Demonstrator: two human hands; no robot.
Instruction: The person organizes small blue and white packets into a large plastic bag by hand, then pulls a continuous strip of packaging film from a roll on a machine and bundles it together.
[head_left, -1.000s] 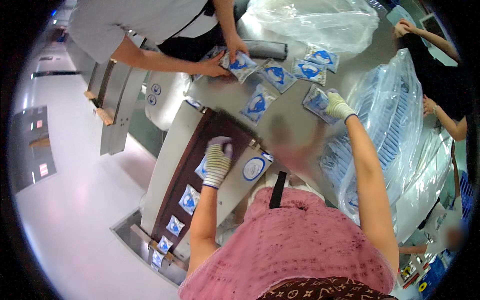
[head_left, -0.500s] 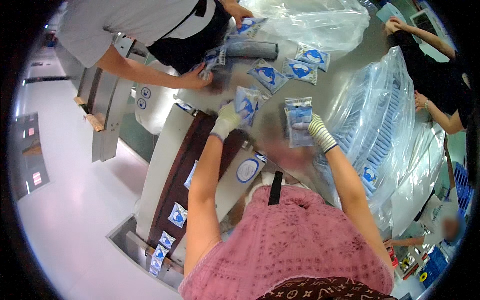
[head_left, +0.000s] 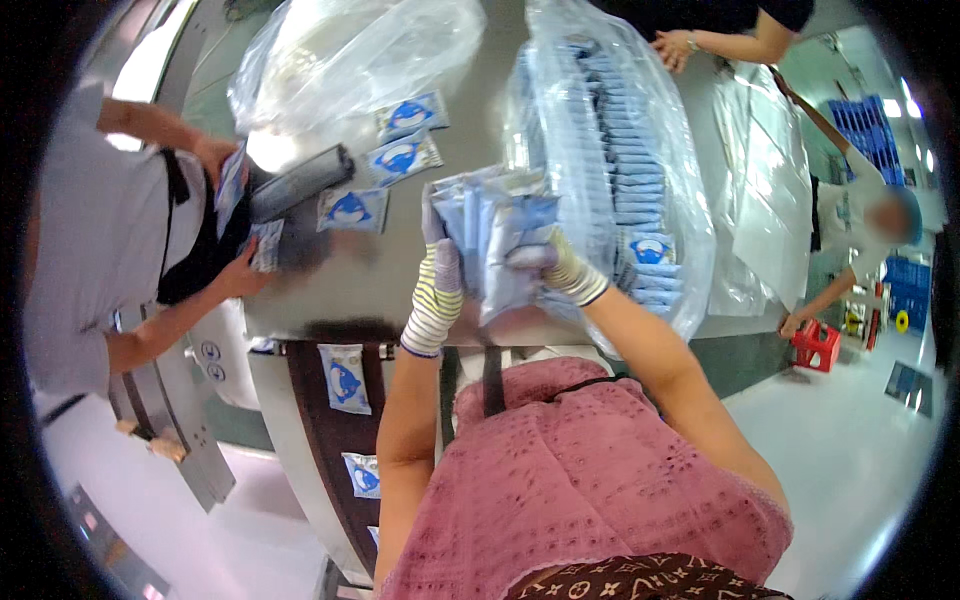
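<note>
Both my hands wear striped knit gloves and hold one stack of blue-and-white flat packets (head_left: 495, 245) above the steel table (head_left: 480, 110). My left hand (head_left: 438, 275) grips the stack's left side. My right hand (head_left: 560, 265) clamps its right side. Just right of the stack lies a large clear bag (head_left: 620, 150) filled with rows of the same packets.
Three loose packets (head_left: 395, 160) lie on the table's left part near a grey roller (head_left: 300, 180). A person in grey at the left handles packets (head_left: 235, 180). More packets ride a brown conveyor (head_left: 345, 380) below. A crumpled clear bag (head_left: 340, 50) is at the top. Other people stand at the right.
My hands came together from separate spots on the table and now hold a gathered stack of packets. The view has swung right toward the filled bag.
</note>
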